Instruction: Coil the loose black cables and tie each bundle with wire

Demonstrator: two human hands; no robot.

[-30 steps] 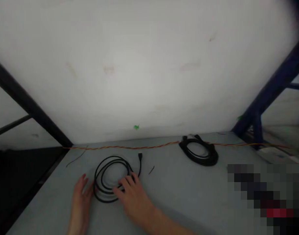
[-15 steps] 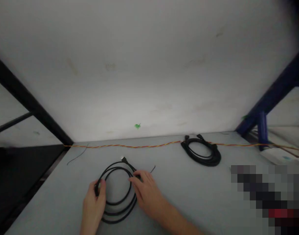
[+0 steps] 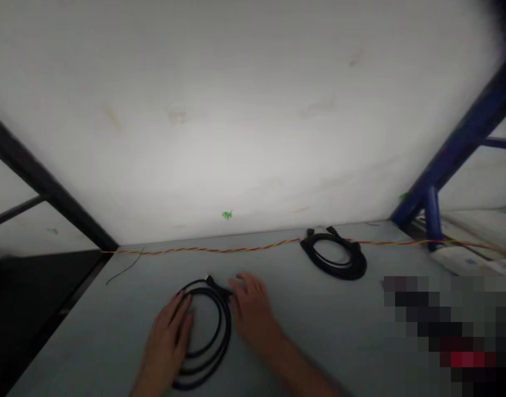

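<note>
A black cable (image 3: 228,331) lies in loose loops on the grey table, its plug (image 3: 210,280) with a shiny tip at the top of the coil. My left hand (image 3: 169,333) rests over the coil's left side, fingers stretched out and a little apart, covering part of the loops. At the right edge of the coil is my right hand (image 3: 253,306), palm down with fingers spread, the fingertips by the cable near the plug. Whether those fingertips touch the cable I cannot tell.
A second black cable coil (image 3: 339,270) lies farther back on the right. A twisted red-yellow wire (image 3: 219,251) crosses the table (image 3: 91,342) near the wall (image 3: 236,138). A thin dark wire (image 3: 126,269) lies at left. Blue frame (image 3: 432,215) stands at right.
My left hand has gone from gripping the loops to lying over them with fingers extended. My right hand has let go of the cable near the plug and opened its fingers.
</note>
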